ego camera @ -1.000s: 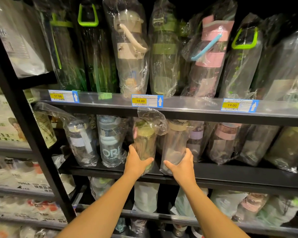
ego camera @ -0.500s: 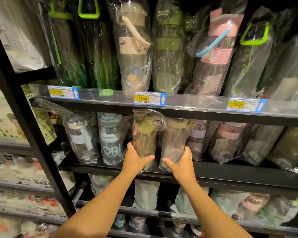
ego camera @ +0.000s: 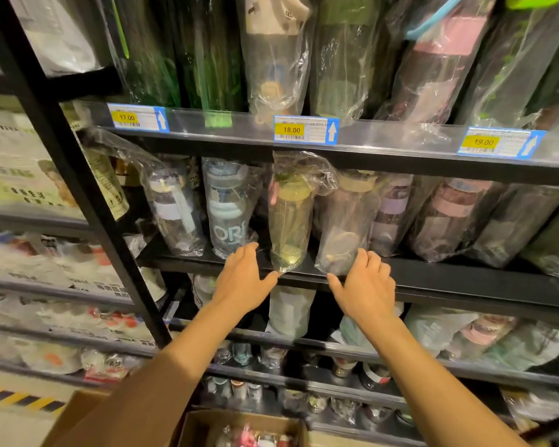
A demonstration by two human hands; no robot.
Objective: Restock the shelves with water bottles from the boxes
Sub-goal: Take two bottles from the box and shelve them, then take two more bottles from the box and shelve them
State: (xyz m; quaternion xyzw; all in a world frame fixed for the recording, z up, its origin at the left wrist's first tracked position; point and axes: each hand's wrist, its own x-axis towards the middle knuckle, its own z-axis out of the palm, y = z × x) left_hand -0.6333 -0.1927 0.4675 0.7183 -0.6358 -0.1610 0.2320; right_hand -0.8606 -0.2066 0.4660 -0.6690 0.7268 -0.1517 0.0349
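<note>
A yellow-green water bottle [ego camera: 289,221] in a clear plastic bag stands on the middle black shelf [ego camera: 449,279]. Right beside it stands a beige-lidded bagged bottle [ego camera: 346,227]. My left hand [ego camera: 242,279] hovers at the shelf's front edge just left of the green bottle, fingers relaxed and holding nothing. My right hand [ego camera: 365,282] sits just below the beige bottle's base, fingers spread, fingertips near its bag. Neither hand grips a bottle.
More bagged bottles fill the top shelf [ego camera: 368,137], the middle row and the lower shelves. Price tags [ego camera: 305,130] line the top rail. A black upright post [ego camera: 78,175] stands at the left. An open cardboard box [ego camera: 239,427] with wrapped items sits on the floor below.
Both hands have let go of the two bottles and drawn back down to the shelf's front edge. The bottles stay standing on the shelf. The camera tilted downward.
</note>
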